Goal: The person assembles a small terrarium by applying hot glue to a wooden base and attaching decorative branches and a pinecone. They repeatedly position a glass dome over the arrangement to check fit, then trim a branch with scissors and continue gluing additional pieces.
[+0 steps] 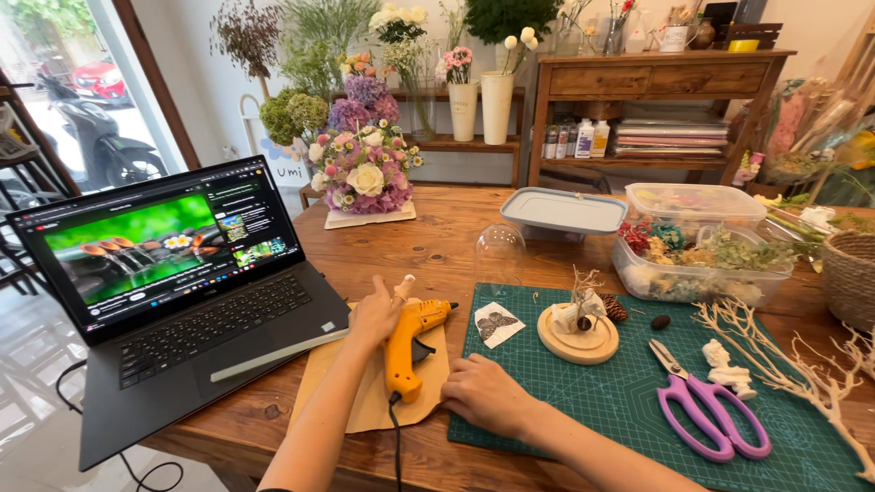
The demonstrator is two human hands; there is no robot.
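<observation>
An orange glue gun lies on a brown paper sheet on the wooden table. My left hand rests beside the gun's nozzle, fingers curled around a pale glue stick that pokes up. My right hand lies flat, fingers bent, on the near left corner of a green cutting mat, holding nothing. On the mat stands a round wooden base carrying small dried twigs and a white piece.
An open laptop sits at the left. Purple scissors, a white figurine, pale branches, a glass dome, plastic boxes of dried flowers, a wicker basket and a flower arrangement surround the mat.
</observation>
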